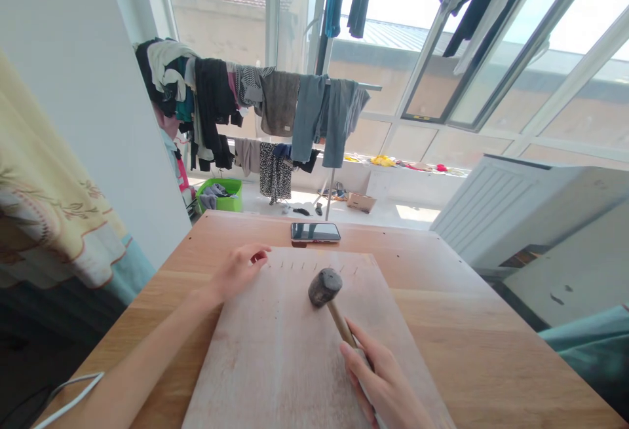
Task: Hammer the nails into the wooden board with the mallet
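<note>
My right hand (381, 373) is wrapped round the wooden handle of a mallet (325, 287) with a dark, blocky head. The mallet's head is over the middle of a pale wooden board (275, 350), below a row of several thin nails (303, 266). These stand up near the board's far edge, some of them leaning. At the board's far left corner is my left hand (244, 265), its fingers loosely curled with a gap between fingertips and thumb. Its fingertips are close beside the leftmost nail (269, 264); whether they touch it I cannot tell.
The board lies on a wooden table (462, 331). Beyond it is a phone (315, 232). A white cable (73, 396) runs by my left forearm. Past the table are a laundry rack (280, 105), a green basket (230, 196) and a cardboard box (361, 202). A curtain (54, 186) hangs left.
</note>
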A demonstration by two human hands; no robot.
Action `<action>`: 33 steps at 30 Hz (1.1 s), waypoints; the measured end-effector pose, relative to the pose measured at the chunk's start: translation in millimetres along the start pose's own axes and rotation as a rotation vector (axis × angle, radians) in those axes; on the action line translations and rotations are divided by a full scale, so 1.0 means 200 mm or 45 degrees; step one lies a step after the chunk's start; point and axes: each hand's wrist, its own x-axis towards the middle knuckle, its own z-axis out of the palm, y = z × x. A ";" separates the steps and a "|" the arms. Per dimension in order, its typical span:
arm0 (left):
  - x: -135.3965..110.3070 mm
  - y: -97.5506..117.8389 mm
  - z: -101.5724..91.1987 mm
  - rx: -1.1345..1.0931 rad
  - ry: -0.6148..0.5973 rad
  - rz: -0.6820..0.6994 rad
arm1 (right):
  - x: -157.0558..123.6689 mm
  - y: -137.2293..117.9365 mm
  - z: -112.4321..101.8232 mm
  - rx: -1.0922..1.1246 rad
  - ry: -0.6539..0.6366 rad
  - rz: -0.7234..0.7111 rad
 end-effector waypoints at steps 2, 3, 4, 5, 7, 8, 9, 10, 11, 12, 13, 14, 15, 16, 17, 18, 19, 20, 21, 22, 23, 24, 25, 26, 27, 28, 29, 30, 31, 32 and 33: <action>-0.01 -0.02 0.03 -0.143 0.055 -0.101 | 0.01 0.01 0.01 0.022 0.043 0.006; -0.01 -0.02 0.04 -0.188 0.066 -0.130 | 0.01 0.01 0.01 0.037 0.060 0.010; -0.02 -0.03 0.04 -0.225 0.070 -0.146 | 0.02 0.00 0.02 0.049 0.068 0.009; -0.02 -0.02 0.05 -0.256 0.068 -0.157 | 0.02 -0.01 0.03 0.054 0.060 0.006; -0.01 -0.02 0.05 -0.295 0.051 -0.177 | 0.04 -0.06 0.04 0.037 0.017 -0.012; -0.01 -0.02 0.05 -0.303 0.036 -0.188 | 0.05 -0.10 0.04 0.021 -0.004 -0.022; 0.00 -0.02 0.05 -0.302 0.023 -0.200 | 0.06 -0.13 0.05 0.010 -0.017 -0.032; 0.00 -0.01 0.05 -0.297 0.014 -0.213 | 0.07 -0.17 0.06 0.008 -0.024 -0.045; 0.00 -0.01 0.05 -0.293 0.011 -0.224 | 0.08 -0.21 0.08 0.013 -0.026 -0.060; 0.00 -0.01 0.05 -0.299 0.009 -0.234 | 0.10 -0.25 0.09 0.021 -0.033 -0.078; 0.00 -0.01 0.05 -0.318 0.009 -0.241 | 0.12 -0.28 0.10 0.025 -0.044 -0.099; 0.00 -0.01 0.05 -0.344 0.012 -0.247 | 0.14 -0.32 0.12 0.027 -0.058 -0.122; 0.00 0.00 0.05 -0.372 0.015 -0.251 | 0.16 -0.35 0.13 0.024 -0.075 -0.145; 0.00 0.00 0.06 -0.397 0.021 -0.255 | 0.18 -0.38 0.15 0.011 -0.090 -0.171; 0.00 0.00 0.06 -0.412 0.027 -0.254 | 0.20 -0.41 0.17 -0.009 -0.103 -0.197; 0.00 0.00 0.06 -0.418 0.033 -0.250 | 0.22 -0.43 0.18 -0.030 -0.112 -0.219; 0.00 -0.01 0.07 -0.416 0.039 -0.241 | 0.24 -0.45 0.20 -0.052 -0.114 -0.237; 0.00 -0.01 0.07 -0.412 0.050 -0.231 | 0.26 -0.46 0.22 -0.075 -0.109 -0.253; 0.00 -0.02 0.08 -0.408 0.061 -0.222 | 0.27 -0.46 0.23 -0.098 -0.099 -0.269; 0.00 -0.02 0.08 -0.406 0.071 -0.215 | 0.29 -0.46 0.25 -0.114 -0.085 -0.284; 0.00 -0.02 0.09 -0.407 0.076 -0.211 | 0.30 -0.46 0.26 -0.126 -0.072 -0.297; 0.01 -0.03 0.09 -0.413 0.078 -0.209 | 0.32 -0.45 0.27 -0.138 -0.063 -0.306; 0.01 -0.03 0.09 -0.424 0.075 -0.207 | 0.33 -0.44 0.28 -0.148 -0.064 -0.308; 0.01 -0.03 0.09 -0.441 0.070 -0.204 | 0.34 -0.44 0.29 -0.151 -0.075 -0.302; 0.01 -0.03 0.09 -0.461 0.060 -0.201 | 0.35 -0.43 0.30 -0.148 -0.092 -0.291; 0.01 -0.02 0.08 -0.477 0.055 -0.200 | 0.35 -0.43 0.30 -0.137 -0.108 -0.277; 0.01 -0.02 0.08 -0.486 0.051 -0.202 | 0.35 -0.43 0.29 -0.121 -0.118 -0.265; 0.01 -0.02 0.08 -0.487 0.049 -0.205 | 0.34 -0.43 0.29 -0.105 -0.122 -0.259; 0.00 -0.01 0.08 -0.485 0.046 -0.209 | 0.32 -0.43 0.28 -0.070 -0.115 -0.251; 0.00 -0.01 0.08 -0.480 0.042 -0.214 | 0.29 -0.43 0.28 -0.004 -0.098 -0.231; 0.00 -0.01 0.08 -0.475 0.038 -0.220 | 0.25 -0.42 0.27 0.095 -0.071 -0.196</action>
